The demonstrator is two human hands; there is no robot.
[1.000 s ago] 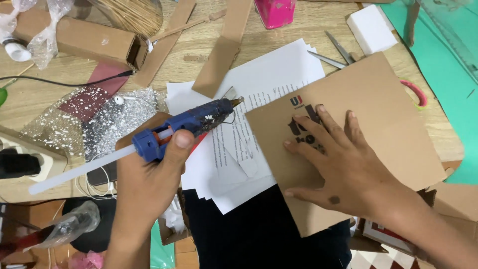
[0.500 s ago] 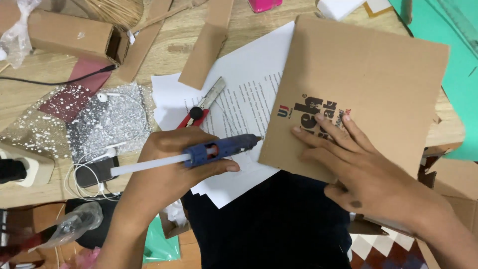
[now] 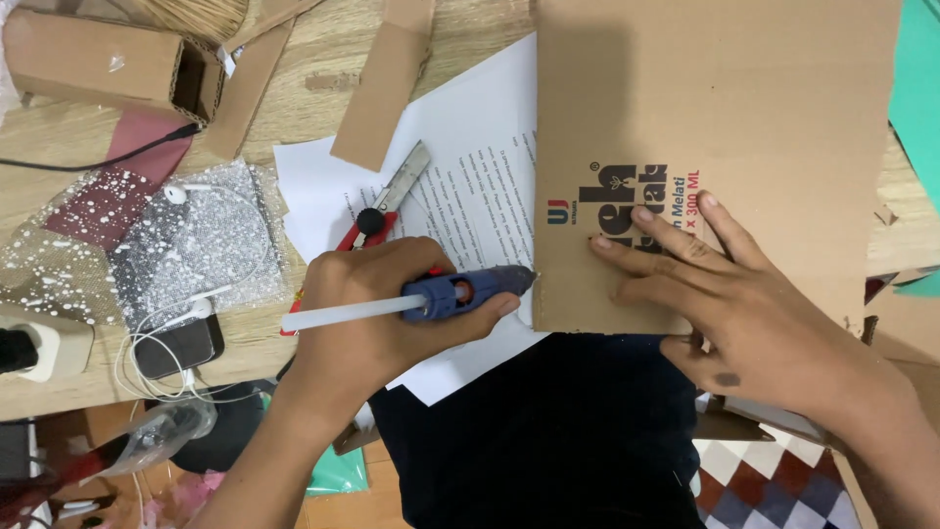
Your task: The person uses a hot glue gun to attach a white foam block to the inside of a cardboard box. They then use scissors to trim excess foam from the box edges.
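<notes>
Fingers (image 3: 676,245) of your right hand (image 3: 744,313) lie flat and spread, pinning the big cardboard sheet (image 3: 715,108) over the white papers (image 3: 480,186) on the wooden table (image 3: 470,29). Your left hand (image 3: 382,313) is clenched around the blue glue gun (image 3: 460,292), white stick trailing left, nozzle touching the sheet's left edge near its lower corner. No glue bead shows along that edge yet, so the gluing looks barely begun. A red-handled cutter (image 3: 387,201) lies idle just above.

One glue gun (image 3: 460,291), one utility knife (image 3: 387,201), one large cardboard sheet (image 3: 715,127), two hands, one cardboard box (image 3: 108,64)
</notes>
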